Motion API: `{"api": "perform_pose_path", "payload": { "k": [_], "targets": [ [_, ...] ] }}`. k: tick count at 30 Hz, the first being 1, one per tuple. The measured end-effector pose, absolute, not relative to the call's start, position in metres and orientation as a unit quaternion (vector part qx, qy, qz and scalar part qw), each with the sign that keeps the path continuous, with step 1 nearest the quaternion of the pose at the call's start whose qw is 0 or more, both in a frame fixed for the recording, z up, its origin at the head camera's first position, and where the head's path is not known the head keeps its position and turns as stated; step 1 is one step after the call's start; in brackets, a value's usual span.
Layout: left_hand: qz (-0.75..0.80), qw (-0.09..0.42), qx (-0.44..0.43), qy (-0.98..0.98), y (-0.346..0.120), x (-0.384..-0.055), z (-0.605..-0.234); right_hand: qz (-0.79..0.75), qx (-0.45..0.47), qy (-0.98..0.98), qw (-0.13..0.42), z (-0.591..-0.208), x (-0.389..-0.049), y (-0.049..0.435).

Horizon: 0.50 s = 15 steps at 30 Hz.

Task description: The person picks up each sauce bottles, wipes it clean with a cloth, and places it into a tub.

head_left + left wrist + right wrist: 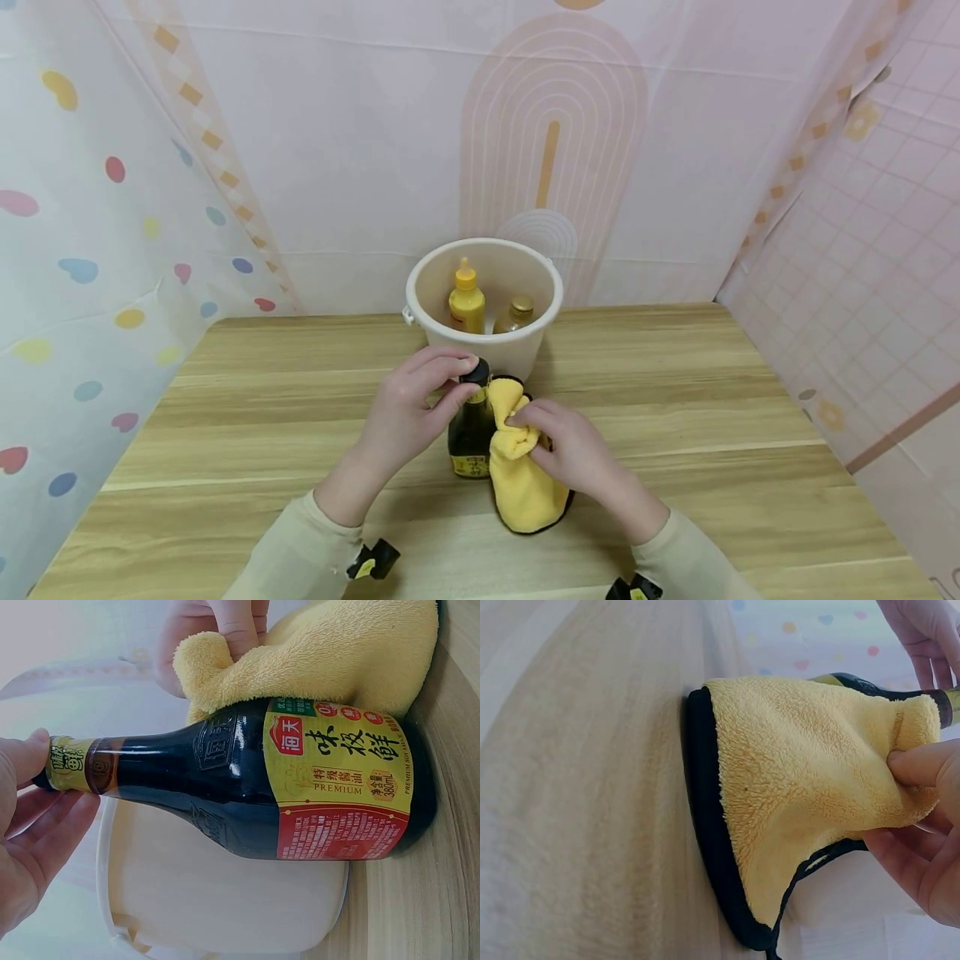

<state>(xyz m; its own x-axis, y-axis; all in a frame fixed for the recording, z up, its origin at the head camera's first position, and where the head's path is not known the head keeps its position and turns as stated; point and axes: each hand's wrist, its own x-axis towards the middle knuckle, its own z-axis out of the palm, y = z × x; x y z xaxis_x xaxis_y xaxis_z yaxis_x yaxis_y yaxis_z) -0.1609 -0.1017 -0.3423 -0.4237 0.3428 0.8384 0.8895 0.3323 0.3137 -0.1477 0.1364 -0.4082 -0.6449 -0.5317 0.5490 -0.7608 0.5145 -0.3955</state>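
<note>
A dark soy sauce bottle [247,780] with a yellow and red label stands upright on the wooden table. My left hand [415,406] grips its neck just under the black cap [476,372], thumb on one side and fingers on the other. Beside the bottle, my right hand [568,446] pinches a yellow fluffy cloth [802,765] with dark edging and a thin black loop. The bunched cloth lies along the bottle's side, its lower edge hanging down to the tabletop. In the right wrist view the cloth covers most of the bottle.
Just behind the bottle stands a white bucket [486,340]. In it are a yellow squeeze bottle [468,307] with a pointed tip and a clear bottle [517,313] with a gold cap. Patterned curtains [360,150] rise behind and beside the table [285,400].
</note>
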Motion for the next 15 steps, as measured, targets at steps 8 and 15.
{"api": "perform_pose_path", "payload": {
  "k": [8,15],
  "targets": [
    [-0.404,0.335,-0.413,-0.744,-0.1021,-0.1609,-0.3425,0.319,0.381,-0.85,0.176,-0.4097,-0.1482,0.1375],
    [-0.402,0.341,-0.418,-0.74,-0.1016,-0.1614,-0.3424,0.314,0.383,-0.852,0.171,-0.4126,-0.1485,0.1388]
  ]
}}
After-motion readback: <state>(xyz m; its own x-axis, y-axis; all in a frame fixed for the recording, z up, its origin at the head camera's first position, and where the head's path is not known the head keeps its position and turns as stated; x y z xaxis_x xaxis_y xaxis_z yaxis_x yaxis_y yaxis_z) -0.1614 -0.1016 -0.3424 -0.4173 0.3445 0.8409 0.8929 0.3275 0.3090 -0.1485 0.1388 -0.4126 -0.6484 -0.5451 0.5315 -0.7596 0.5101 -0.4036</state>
